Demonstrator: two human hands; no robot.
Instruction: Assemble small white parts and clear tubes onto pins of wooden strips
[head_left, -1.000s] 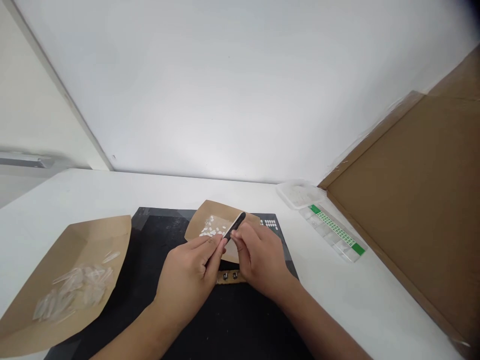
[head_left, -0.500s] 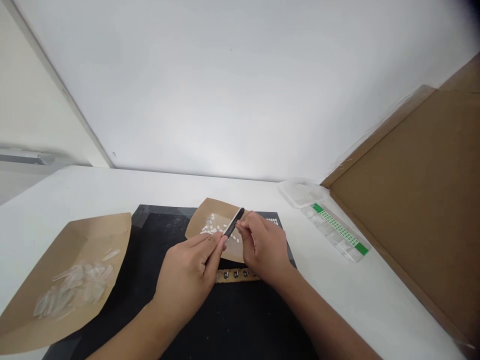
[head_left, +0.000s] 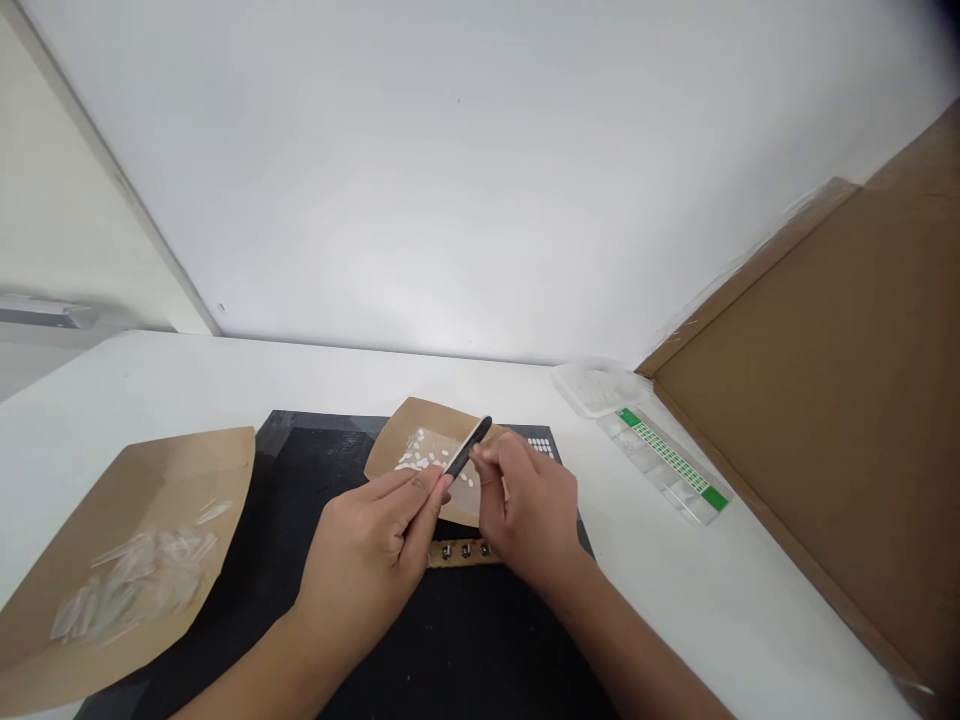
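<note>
- Since the earlier frame, right hand (head_left: 529, 515) has slid slightly left along the black nail file (head_left: 468, 449); the left hand (head_left: 375, 550) has barely shifted.
- Left fingers pinch the file's near end; right fingers are pressed together on something small against it (too small to tell, probably a nail tip).
- File sits above the small kraft tray (head_left: 397, 445) of white filed tips (head_left: 420, 460).
- I judge the work partway: clear tips (head_left: 139, 585) remain heaped in the left tray (head_left: 195, 460) on the bench (head_left: 675, 590).

A plain white wall (head_left: 480, 180) is rising behind the white tabletop (head_left: 712, 590), soft light spreading evenly across both.
</note>
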